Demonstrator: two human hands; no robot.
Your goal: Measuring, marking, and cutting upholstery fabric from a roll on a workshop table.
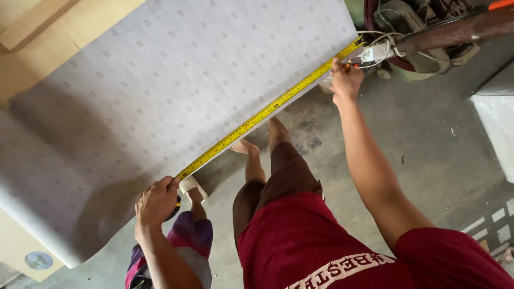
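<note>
Head view looks down on a yellow tape measure stretched along the near edge of a large white patterned sheet, running from the lower left up to the far right corner of that sheet. At its near end, the left hand is closed around the dark tape case, fingers curled over it and pressing the tape down at the sheet's edge; the forearm comes up from the bottom of the frame. At the far end, the right hand is closed on the tape, pinning it to the sheet's corner; something small and orange shows at its fingers, too small to tell. The right arm is stretched out long and nearly straight from the red sleeve at the lower right.

Below the tape, the person's red shirt, brown shorts and bare feet stand on the grey concrete floor. Beside the left arm is a multicoloured cloth. Far right, a machine with cables and a white plug sits just beyond the right hand. Pale wooden boards lie at the far left.
</note>
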